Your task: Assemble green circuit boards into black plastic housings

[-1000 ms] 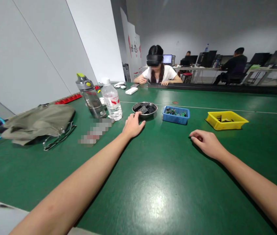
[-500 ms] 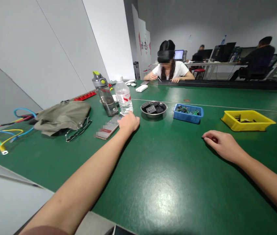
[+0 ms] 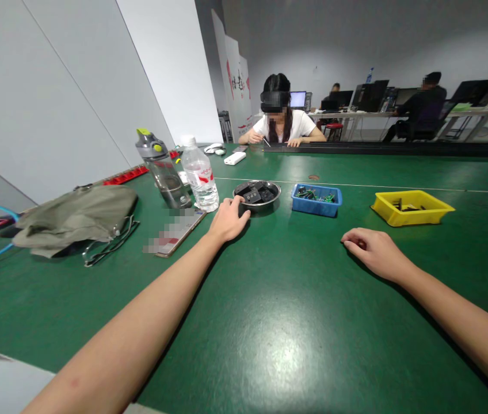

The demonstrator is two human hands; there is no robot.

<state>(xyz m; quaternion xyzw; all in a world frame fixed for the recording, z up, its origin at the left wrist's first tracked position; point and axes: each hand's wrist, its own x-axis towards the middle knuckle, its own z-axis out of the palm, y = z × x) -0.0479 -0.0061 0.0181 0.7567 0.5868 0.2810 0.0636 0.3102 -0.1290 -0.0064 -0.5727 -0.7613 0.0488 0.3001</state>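
Black parts (image 3: 253,195) lay in a bowl (image 3: 266,205) by the spread left hand (image 3: 228,221); I couldn't tell if the curled right hand (image 3: 372,251) pinched anything.

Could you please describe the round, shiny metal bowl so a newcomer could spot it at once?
On the glossy green tabletop, find the bare left hand. Just beyond it sits the round, shiny metal bowl of black blocky parts. Unlike the rectangular blue plastic tray and yellow plastic tray, it is round and metallic.
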